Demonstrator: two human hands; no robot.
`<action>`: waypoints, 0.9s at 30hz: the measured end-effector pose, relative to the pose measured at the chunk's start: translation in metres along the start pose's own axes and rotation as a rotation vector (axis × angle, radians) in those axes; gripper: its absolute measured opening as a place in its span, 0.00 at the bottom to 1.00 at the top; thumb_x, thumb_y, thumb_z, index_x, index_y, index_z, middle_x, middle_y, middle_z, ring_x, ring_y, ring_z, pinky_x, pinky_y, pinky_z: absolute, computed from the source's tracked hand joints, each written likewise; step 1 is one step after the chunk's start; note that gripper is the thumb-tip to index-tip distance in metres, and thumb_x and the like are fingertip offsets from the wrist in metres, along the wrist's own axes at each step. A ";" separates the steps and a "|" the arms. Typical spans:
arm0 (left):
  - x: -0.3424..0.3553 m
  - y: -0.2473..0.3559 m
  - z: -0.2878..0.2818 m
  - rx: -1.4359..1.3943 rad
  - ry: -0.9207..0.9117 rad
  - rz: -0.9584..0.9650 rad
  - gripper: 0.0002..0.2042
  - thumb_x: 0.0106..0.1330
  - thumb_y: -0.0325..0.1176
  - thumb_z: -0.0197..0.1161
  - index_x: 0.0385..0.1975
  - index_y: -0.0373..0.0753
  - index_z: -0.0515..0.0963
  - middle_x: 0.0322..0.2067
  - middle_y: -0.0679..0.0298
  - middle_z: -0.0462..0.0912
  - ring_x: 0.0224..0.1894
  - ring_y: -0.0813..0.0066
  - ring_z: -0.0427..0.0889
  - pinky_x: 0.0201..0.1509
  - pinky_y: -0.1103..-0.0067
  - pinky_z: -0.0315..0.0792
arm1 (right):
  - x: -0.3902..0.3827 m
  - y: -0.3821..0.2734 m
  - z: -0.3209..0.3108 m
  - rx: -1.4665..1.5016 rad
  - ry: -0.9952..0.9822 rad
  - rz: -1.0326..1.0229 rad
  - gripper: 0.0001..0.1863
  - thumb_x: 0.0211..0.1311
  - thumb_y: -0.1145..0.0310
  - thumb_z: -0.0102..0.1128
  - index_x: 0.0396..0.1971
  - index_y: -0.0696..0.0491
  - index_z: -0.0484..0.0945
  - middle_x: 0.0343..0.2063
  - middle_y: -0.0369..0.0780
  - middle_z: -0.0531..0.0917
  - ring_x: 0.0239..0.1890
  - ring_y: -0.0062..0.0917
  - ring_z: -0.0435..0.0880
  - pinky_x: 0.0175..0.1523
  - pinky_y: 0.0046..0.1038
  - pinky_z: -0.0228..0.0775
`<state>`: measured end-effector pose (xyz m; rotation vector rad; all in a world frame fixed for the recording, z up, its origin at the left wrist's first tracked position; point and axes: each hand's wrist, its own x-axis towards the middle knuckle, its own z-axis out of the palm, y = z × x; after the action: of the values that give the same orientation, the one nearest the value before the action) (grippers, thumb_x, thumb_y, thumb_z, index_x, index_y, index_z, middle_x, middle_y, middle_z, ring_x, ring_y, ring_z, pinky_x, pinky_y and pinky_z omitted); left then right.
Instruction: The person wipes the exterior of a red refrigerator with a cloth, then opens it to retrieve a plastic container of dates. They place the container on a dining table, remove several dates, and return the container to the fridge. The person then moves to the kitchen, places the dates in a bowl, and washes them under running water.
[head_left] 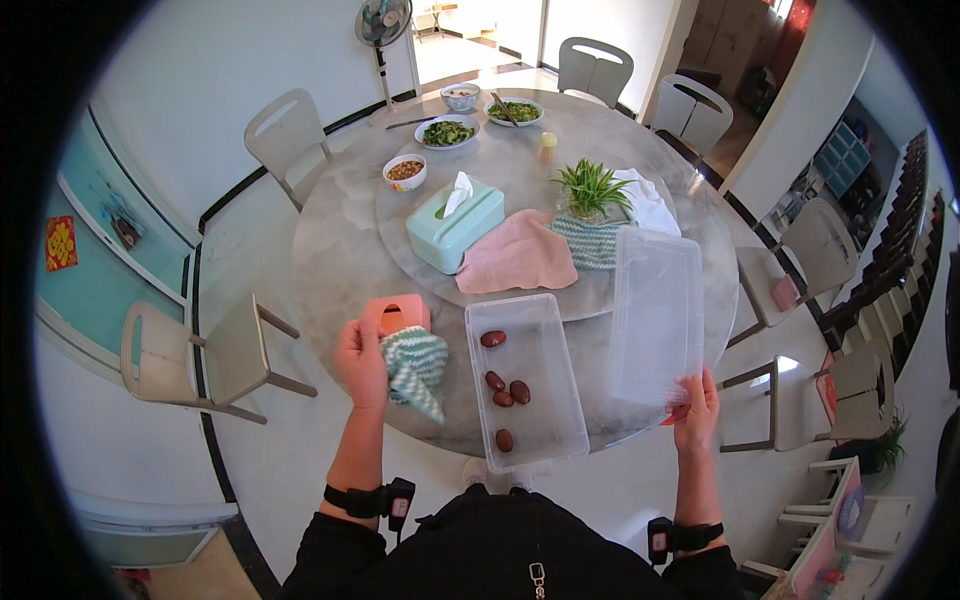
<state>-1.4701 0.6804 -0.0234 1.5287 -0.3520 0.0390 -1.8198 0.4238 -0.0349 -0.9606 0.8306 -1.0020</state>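
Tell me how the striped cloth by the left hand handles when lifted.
The striped cloth probably bends freely, as it drapes in folds beside the left hand. It's probably light, being thin; its textured surface suggests little slipping.

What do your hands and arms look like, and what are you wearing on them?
My left hand and right hand have no gloves. Black sleeves end below bare forearms. Each forearm wears a black strap carrying a small, boxy dark device.
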 end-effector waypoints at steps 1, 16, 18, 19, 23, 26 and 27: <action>-0.003 -0.008 0.001 0.094 -0.009 0.052 0.11 0.64 0.35 0.51 0.24 0.34 0.71 0.20 0.70 0.72 0.23 0.86 0.68 0.28 0.86 0.63 | 0.003 0.008 -0.005 -0.025 0.036 0.038 0.20 0.61 0.66 0.48 0.52 0.55 0.62 0.28 0.38 0.78 0.21 0.21 0.75 0.19 0.21 0.67; -0.036 -0.032 0.016 0.566 -0.866 0.029 0.08 0.55 0.32 0.57 0.29 0.34 0.74 0.23 0.58 0.76 0.25 0.64 0.75 0.31 0.74 0.69 | 0.031 0.088 -0.042 -0.574 -0.065 0.390 0.29 0.55 0.70 0.51 0.58 0.55 0.57 0.43 0.42 0.72 0.42 0.26 0.74 0.39 0.27 0.71; -0.036 -0.020 0.023 0.479 -0.806 0.047 0.06 0.54 0.30 0.58 0.28 0.35 0.74 0.24 0.58 0.76 0.27 0.63 0.75 0.32 0.74 0.69 | 0.033 0.091 -0.044 -0.691 -0.116 0.389 0.31 0.52 0.70 0.54 0.58 0.56 0.57 0.43 0.43 0.72 0.41 0.25 0.74 0.38 0.25 0.71; -0.037 -0.014 0.028 0.483 -0.802 0.176 0.05 0.54 0.29 0.58 0.27 0.35 0.74 0.24 0.59 0.76 0.29 0.63 0.75 0.34 0.74 0.69 | 0.033 0.093 -0.045 -0.736 -0.127 0.358 0.30 0.53 0.70 0.54 0.57 0.56 0.58 0.42 0.43 0.72 0.40 0.25 0.74 0.38 0.25 0.70; -0.043 0.003 0.054 0.470 -0.831 0.571 0.03 0.51 0.28 0.59 0.24 0.37 0.73 0.26 0.62 0.75 0.33 0.64 0.74 0.41 0.73 0.68 | 0.022 0.092 -0.037 -1.110 -0.139 -0.006 0.26 0.54 0.65 0.54 0.53 0.56 0.63 0.42 0.43 0.73 0.40 0.24 0.74 0.38 0.24 0.69; -0.051 0.005 0.067 0.513 -0.922 0.710 0.03 0.50 0.28 0.60 0.23 0.39 0.73 0.27 0.64 0.75 0.34 0.65 0.74 0.51 0.69 0.64 | 0.004 0.077 -0.019 -1.087 -0.211 -0.004 0.23 0.56 0.64 0.54 0.51 0.55 0.64 0.38 0.43 0.75 0.35 0.25 0.76 0.37 0.25 0.69; -0.053 0.004 0.068 0.536 -0.956 0.740 0.04 0.49 0.28 0.60 0.23 0.39 0.73 0.27 0.65 0.76 0.34 0.66 0.74 0.54 0.67 0.62 | -0.005 0.069 -0.012 -0.987 -0.250 0.062 0.23 0.56 0.63 0.54 0.50 0.56 0.64 0.37 0.44 0.75 0.32 0.25 0.77 0.36 0.25 0.69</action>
<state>-1.5354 0.6242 -0.0330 1.7766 -1.7723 -0.0238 -1.8115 0.4416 -0.1022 -1.8325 1.1482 -0.3538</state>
